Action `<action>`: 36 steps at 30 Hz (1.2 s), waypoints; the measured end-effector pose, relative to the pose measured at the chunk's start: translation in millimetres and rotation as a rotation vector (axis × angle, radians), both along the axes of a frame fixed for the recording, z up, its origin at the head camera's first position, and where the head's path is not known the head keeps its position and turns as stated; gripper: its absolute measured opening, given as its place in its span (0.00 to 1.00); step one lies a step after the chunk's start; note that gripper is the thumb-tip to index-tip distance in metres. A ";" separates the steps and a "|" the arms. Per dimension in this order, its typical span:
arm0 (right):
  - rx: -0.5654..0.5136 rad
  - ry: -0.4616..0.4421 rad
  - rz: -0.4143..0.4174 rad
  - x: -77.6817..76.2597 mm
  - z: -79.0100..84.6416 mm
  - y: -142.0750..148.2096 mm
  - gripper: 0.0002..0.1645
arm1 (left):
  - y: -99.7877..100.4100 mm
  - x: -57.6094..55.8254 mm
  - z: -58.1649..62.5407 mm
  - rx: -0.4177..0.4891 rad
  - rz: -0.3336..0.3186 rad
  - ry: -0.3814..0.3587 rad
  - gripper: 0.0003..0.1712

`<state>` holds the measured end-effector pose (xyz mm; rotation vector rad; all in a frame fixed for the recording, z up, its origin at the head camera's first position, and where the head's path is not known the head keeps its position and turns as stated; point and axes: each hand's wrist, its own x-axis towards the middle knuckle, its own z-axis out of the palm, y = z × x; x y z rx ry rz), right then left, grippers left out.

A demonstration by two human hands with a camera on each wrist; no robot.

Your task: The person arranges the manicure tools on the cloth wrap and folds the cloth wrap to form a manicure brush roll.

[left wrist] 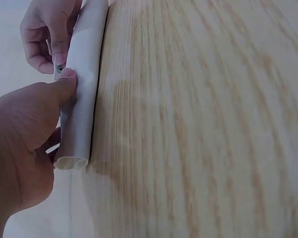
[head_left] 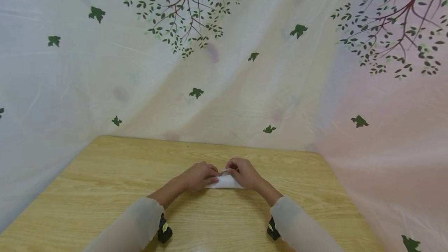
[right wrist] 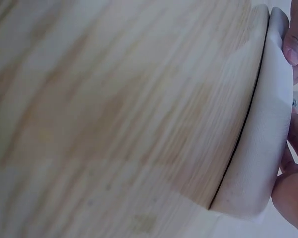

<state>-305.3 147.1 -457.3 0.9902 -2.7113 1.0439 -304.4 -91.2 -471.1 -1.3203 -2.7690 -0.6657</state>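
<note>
A white rolled-up sheet [head_left: 225, 182] lies crosswise on the wooden table, and its hollow, layered end shows in the left wrist view. On its far side is a small tab with a round metallic dot [left wrist: 60, 69], perhaps a snap. My left hand [head_left: 198, 177] grips the roll's left part, its thumb on top beside the tab and its fingers behind. My right hand [head_left: 245, 173] pinches at the tab with thumb and forefinger; its other fingers curl behind the roll [right wrist: 260, 148]. The right fingertips are partly hidden in the right wrist view.
The light wood-grain table [head_left: 140, 166] runs back to a pale curtain [head_left: 231, 100] printed with branches and green leaves. The curtain also hangs along both sides. A black wrist device [head_left: 164, 229] sits at the left sleeve, another [head_left: 273, 229] at the right.
</note>
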 end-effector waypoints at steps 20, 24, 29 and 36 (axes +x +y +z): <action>0.093 0.020 0.061 5.5 4.5 4.4 0.05 | -0.6 1.0 -0.8 0.042 0.031 -0.013 0.16; 0.103 0.024 0.068 6.0 5.4 5.3 0.06 | -0.1 1.1 -0.3 0.050 0.034 -0.030 0.16; 0.117 0.023 0.073 5.4 5.7 6.2 0.06 | -0.4 1.0 -0.1 0.056 0.021 -0.024 0.15; 0.141 0.034 0.097 4.4 8.9 6.2 0.06 | -0.4 0.1 -1.1 0.052 0.009 -0.008 0.15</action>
